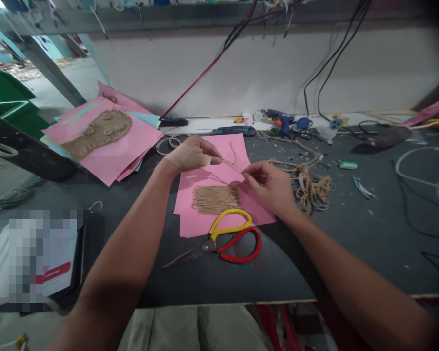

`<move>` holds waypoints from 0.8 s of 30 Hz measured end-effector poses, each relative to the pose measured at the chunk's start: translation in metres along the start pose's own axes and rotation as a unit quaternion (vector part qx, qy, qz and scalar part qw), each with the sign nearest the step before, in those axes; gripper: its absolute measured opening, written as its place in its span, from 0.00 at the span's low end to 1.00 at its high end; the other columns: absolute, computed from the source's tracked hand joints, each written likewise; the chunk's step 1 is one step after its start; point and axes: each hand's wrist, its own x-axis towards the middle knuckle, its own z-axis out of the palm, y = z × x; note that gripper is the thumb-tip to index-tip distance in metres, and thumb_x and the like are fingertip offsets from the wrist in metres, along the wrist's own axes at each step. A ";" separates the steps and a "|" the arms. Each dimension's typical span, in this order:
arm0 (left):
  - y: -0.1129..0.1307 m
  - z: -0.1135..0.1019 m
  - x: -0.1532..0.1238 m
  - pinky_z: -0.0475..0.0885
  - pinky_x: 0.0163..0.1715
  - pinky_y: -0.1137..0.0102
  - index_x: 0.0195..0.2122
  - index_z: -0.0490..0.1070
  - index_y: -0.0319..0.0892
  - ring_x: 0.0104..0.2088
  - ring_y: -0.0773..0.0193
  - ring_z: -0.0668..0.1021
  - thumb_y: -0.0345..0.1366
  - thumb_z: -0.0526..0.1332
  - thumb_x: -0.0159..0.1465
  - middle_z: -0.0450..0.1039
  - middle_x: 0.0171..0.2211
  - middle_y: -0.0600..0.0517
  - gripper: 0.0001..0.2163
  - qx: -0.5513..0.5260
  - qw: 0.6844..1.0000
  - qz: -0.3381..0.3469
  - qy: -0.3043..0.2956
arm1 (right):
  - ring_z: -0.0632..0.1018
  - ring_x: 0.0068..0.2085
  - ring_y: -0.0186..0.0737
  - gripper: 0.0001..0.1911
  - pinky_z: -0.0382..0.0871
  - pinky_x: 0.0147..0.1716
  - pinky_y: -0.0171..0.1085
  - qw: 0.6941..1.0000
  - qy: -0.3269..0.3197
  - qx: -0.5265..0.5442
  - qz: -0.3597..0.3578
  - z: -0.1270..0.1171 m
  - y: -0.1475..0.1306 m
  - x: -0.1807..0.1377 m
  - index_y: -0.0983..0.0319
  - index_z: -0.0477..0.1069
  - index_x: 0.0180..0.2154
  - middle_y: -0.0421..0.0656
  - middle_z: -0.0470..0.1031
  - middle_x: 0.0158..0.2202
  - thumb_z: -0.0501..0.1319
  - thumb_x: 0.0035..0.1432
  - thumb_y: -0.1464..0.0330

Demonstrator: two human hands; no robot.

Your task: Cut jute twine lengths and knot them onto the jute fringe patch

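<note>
Between my two hands a thin tan twine (232,166) is stretched above pink paper (193,225). My left hand (195,153) pinches one end of that span, and a pale patch covers part of its back. The other end is pinched by my right hand (269,185), close to the paper's right side. Below them, rows of twine form a rectangular patch (216,199) on the paper. Scissors (219,243) with one yellow and one red handle lie at the paper's front edge, blades pointing left. A loose twine bundle (312,187) rests right of my right hand.
Pink and blue sheets bearing a twine-covered shape (100,130) lie at the back left. A glue gun (281,120) and a blue cutter (236,130) sit along the back. A dark tray with papers (78,253) stands front left; cables (406,165) lie right.
</note>
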 end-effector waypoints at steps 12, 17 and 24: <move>-0.008 0.001 0.001 0.71 0.34 0.68 0.34 0.84 0.41 0.32 0.63 0.77 0.39 0.72 0.53 0.81 0.32 0.48 0.10 -0.083 0.996 -0.008 0.038 | 0.79 0.29 0.37 0.04 0.73 0.32 0.37 1.000 0.011 0.016 0.005 0.000 -0.001 0.001 0.62 0.76 0.36 0.42 0.80 0.30 0.64 0.58 0.69; -0.006 -0.001 0.000 0.69 0.32 0.69 0.34 0.83 0.40 0.29 0.65 0.76 0.38 0.72 0.53 0.81 0.31 0.48 0.09 -0.094 0.995 -0.007 0.019 | 0.80 0.31 0.38 0.13 0.73 0.32 0.37 0.999 0.002 0.034 -0.005 -0.002 -0.003 0.002 0.63 0.78 0.46 0.43 0.81 0.34 0.63 0.59 0.70; 0.003 -0.003 -0.002 0.66 0.29 0.69 0.32 0.83 0.40 0.26 0.67 0.72 0.37 0.71 0.54 0.78 0.27 0.50 0.07 -0.080 0.997 -0.003 -0.011 | 0.78 0.30 0.37 0.14 0.72 0.32 0.38 0.999 -0.020 0.045 -0.016 0.000 -0.003 0.000 0.63 0.76 0.46 0.43 0.79 0.33 0.65 0.59 0.66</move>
